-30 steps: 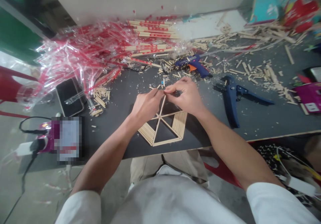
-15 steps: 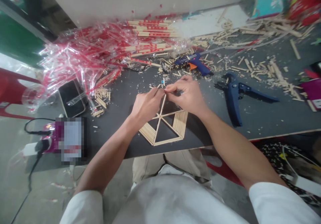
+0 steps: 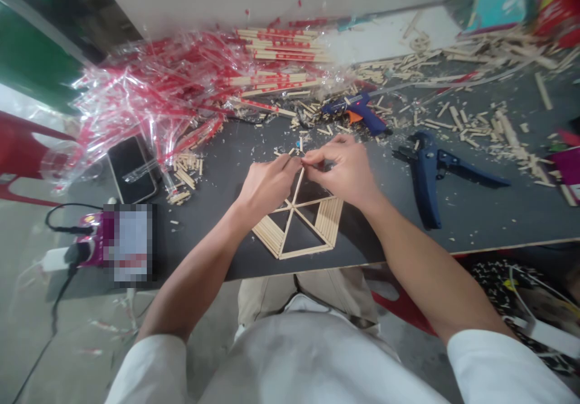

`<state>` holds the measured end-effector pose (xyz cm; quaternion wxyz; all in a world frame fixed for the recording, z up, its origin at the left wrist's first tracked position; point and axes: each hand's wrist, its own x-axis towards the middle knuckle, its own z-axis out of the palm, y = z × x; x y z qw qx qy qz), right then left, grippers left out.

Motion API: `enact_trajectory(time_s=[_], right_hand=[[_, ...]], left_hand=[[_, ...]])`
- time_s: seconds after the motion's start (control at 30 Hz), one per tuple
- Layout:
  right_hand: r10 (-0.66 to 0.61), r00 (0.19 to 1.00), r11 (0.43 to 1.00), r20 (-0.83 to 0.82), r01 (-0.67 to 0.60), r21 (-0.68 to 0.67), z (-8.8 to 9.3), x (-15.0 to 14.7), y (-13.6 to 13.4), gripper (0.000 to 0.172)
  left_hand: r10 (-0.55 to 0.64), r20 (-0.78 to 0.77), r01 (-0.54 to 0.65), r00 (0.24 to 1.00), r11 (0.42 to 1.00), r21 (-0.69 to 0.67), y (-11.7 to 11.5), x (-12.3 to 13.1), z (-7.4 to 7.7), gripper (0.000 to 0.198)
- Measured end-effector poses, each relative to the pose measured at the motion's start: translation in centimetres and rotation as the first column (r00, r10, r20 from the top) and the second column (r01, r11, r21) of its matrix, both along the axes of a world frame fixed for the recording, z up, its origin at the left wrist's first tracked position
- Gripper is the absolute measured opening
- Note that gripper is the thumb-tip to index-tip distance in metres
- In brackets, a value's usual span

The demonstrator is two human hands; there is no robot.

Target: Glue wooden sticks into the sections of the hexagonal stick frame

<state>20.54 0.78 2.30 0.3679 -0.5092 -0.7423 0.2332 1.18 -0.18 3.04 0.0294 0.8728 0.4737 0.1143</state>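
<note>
On the dark table lies a hexagonal frame of thin wooden sticks (image 3: 306,251), with spokes meeting in its middle and rows of sticks filling two of its sides. My left hand (image 3: 272,183) is closed at the far left of the frame, its fingertips pinched at the far end of a spoke. Meeting it there, my right hand (image 3: 339,165) pinches the same corner between thumb and index finger. The fingers cover that corner, so any small piece between them is hidden. A short stick piece (image 3: 301,144) and a small blue bit (image 3: 298,143) lie just beyond the fingertips.
A blue glue gun (image 3: 360,111) lies behind my hands, a blue cutter (image 3: 426,177) to the right. Red-and-clear wrappers (image 3: 149,96) with packed sticks pile up at back left, near a phone (image 3: 132,171). Stick offcuts (image 3: 471,129) litter the right. A purple power adapter (image 3: 93,241) sits at left.
The view has shifted slightly, so the table's things appear a little to the right. Both hands keep their pinch at the frame's far corner, with hardly any other movement.
</note>
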Motion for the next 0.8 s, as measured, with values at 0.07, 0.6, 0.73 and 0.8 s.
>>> enact_trajectory(time_s=[0.07, 0.6, 0.73, 0.8], right_hand=[[-0.018, 1.0, 0.999, 0.012, 0.018, 0.033, 0.1, -0.1, -0.2, 0.009], [-0.442, 0.727, 0.845, 0.526, 0.534, -0.029, 2.4, 10.1, -5.0, 0.06], [-0.428, 0.577, 0.697, 0.695, 0.701, -0.153, 1.7, 13.8, -7.6, 0.081], [-0.382, 0.559, 0.653, 0.736, 0.727, -0.212, 1.4, 14.5, -8.3, 0.092]], left_hand=[[-0.013, 0.004, 0.013, 1.0, 1.0, 0.021, 0.2, -0.3, 0.1, 0.036], [-0.01, 0.245, 0.039, 0.969, 0.993, -0.114, 1.8, -2.0, 0.3, 0.036], [-0.019, 0.282, 0.051, 0.959, 0.993, -0.107, 1.9, -2.0, 0.2, 0.036], [-0.017, 0.303, 0.055, 0.953, 0.991, -0.118, 1.8, -1.8, 0.1, 0.035]])
